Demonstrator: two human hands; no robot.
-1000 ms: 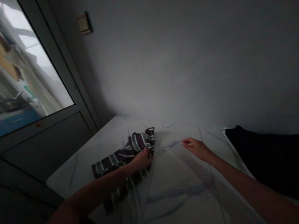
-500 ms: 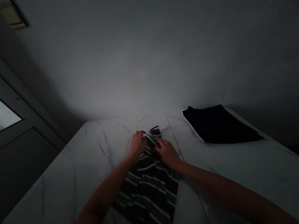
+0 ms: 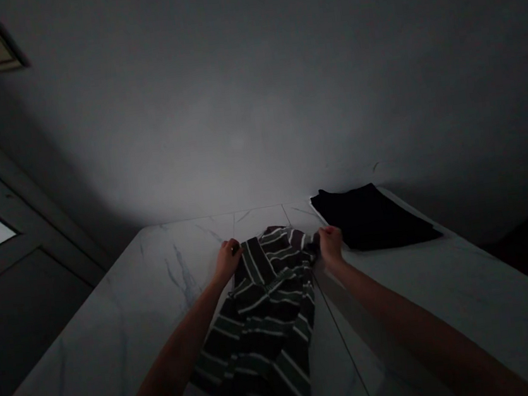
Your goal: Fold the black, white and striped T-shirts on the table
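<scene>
A dark striped shirt (image 3: 264,331) in green, maroon and white lies lengthwise on the marble-patterned table, its upper end toward the wall. My left hand (image 3: 228,259) pinches the cloth at the upper left, near a folded-over part that looks like a sleeve. At the upper right my right hand (image 3: 331,244) is closed round the other sleeve and pulls it outward to the right. The cloth is wrinkled across the middle, and its bottom runs toward the near table edge.
Folded black cloth (image 3: 371,217) with a pale edge lies at the table's back right, just beyond my right hand. The white table (image 3: 153,312) stands against a grey wall (image 3: 234,100). A door (image 3: 23,263) with a glass pane is at the left.
My hands have moved apart, the right one outward with a sleeve in it. The shirt's upper part, bunched before, is spread wider. The view has shifted slightly.
</scene>
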